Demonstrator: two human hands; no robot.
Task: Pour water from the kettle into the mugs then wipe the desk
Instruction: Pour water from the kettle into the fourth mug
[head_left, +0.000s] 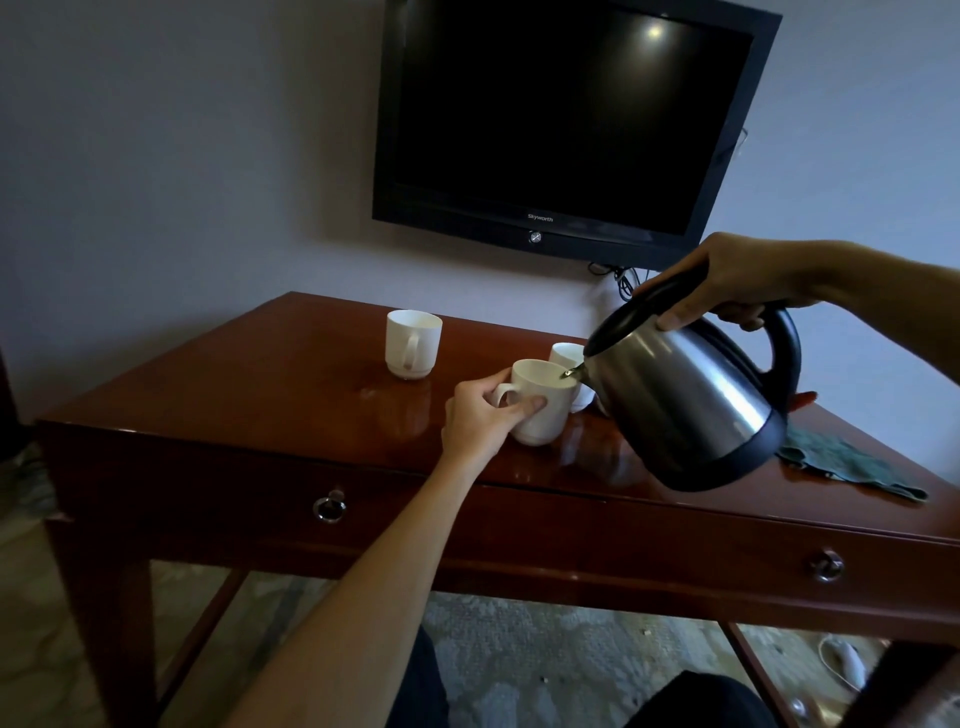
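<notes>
My right hand (727, 283) grips the black handle of a steel kettle (685, 400), with the thumb on the lid. The kettle is tilted left, its spout over the rim of a white mug (540, 410). My left hand (483, 415) holds that mug by its handle and side as it stands on the wooden desk (260, 410). A second white mug (567, 356) stands right behind it, partly hidden by the kettle. A third white mug (413, 343) stands farther back to the left. A green cloth (852, 462) lies crumpled on the desk's right side.
A black television (566, 119) hangs on the wall above the desk, with cables under it. The desk front has two drawer knobs (330, 506). A small orange thing (802, 399) shows behind the kettle. Patterned carpet lies under the desk.
</notes>
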